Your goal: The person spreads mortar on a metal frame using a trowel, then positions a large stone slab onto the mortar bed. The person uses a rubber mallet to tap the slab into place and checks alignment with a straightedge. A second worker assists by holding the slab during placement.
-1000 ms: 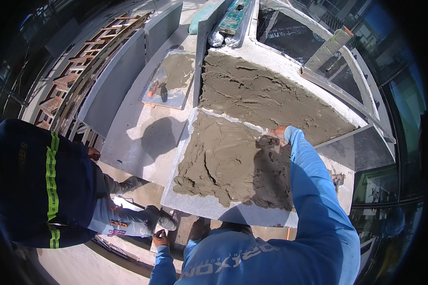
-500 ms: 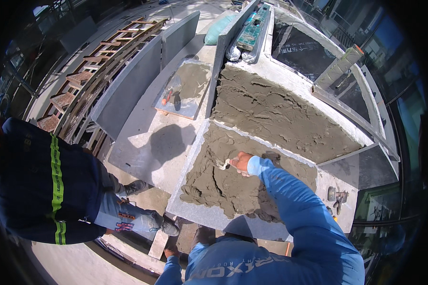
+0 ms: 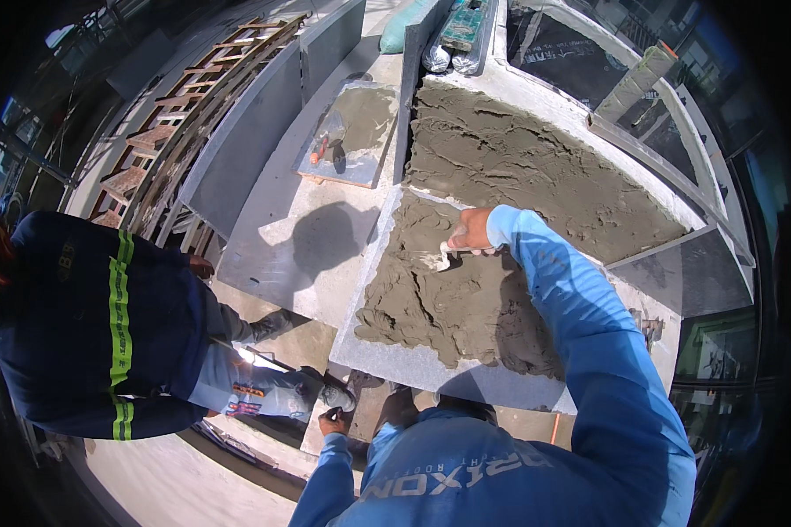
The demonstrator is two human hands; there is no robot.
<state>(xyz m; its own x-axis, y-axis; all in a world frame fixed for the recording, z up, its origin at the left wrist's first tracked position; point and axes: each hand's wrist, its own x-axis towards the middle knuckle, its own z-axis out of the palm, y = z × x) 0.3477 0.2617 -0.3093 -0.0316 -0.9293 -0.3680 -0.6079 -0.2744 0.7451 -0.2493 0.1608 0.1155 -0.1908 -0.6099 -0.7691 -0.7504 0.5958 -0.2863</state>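
My right hand point(image 3: 472, 230) is closed round the handle of a trowel point(image 3: 445, 257). Its blade lies against or within the wet grey mortar point(image 3: 422, 312), mostly hidden there. The mortar covers much of a grey stone slab point(image 3: 395, 356), whose left and near borders show bare. Low in the view, beside the near edge, my left hand point(image 3: 332, 423) is closed on something small and dark that I cannot make out. Beyond the slab spreads a second bed of mortar point(image 3: 510, 162), roughly furrowed.
A co-worker in a dark jacket point(image 3: 70, 325) stands at the left, one shoe near the slab. A mortar-smeared board point(image 3: 360, 114) with an orange-handled tool lies farther back. Upright grey slabs point(image 3: 246, 140) and a wooden ladder-like frame point(image 3: 149, 140) stand left. Metal tools point(image 3: 650, 327) lie right.
The view has shifted slightly. My right hand has moved away from me over the mortar with the trowel. My left hand shows more fully now. A bright glint appears by the co-worker's leg.
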